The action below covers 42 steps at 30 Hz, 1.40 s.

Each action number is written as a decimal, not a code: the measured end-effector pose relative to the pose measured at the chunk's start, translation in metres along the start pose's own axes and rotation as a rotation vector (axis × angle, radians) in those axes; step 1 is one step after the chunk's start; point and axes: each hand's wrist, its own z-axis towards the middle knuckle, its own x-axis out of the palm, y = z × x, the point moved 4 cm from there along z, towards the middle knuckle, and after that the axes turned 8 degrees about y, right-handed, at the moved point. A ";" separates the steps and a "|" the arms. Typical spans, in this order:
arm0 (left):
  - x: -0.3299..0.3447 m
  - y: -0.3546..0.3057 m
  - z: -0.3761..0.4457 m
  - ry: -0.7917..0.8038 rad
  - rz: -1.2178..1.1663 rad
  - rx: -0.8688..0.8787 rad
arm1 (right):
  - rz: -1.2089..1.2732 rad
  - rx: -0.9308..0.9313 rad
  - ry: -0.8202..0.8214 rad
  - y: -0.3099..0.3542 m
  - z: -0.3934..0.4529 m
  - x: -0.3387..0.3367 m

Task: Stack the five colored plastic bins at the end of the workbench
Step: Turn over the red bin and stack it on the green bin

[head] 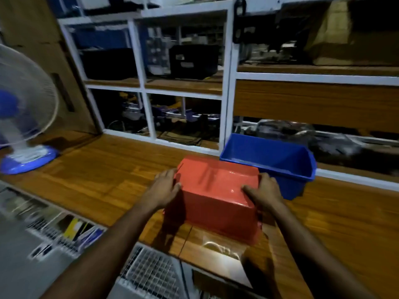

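red bin point(216, 197) | wooden workbench point(103, 169) (white shelving point(226, 87) behind)

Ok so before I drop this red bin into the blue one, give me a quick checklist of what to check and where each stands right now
1. Grip on the red bin: left hand and right hand hold opposite sides. Ok.
2. Red bin's orientation: its flat bottom faces the camera, so it looks tipped or upside down and needs turning before it will nest. Not ok.
3. Blue bin upright, opening up, nothing visible inside. Ok.
4. Path between them: the blue bin sits just behind and to the right, nothing in between. Ok.
5. Blue bin's footing on the workbench: it sits by the shelf frame. Cannot tell.
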 end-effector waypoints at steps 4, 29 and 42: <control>-0.010 0.006 0.035 0.046 -0.212 0.059 | 0.029 0.114 -0.015 -0.005 -0.002 0.009; -0.016 0.012 0.025 -0.017 -0.860 0.029 | 0.427 -0.066 -0.312 -0.022 -0.099 -0.011; 0.007 0.002 0.004 -0.020 -1.066 0.175 | 0.612 -0.137 -0.366 -0.058 -0.105 0.002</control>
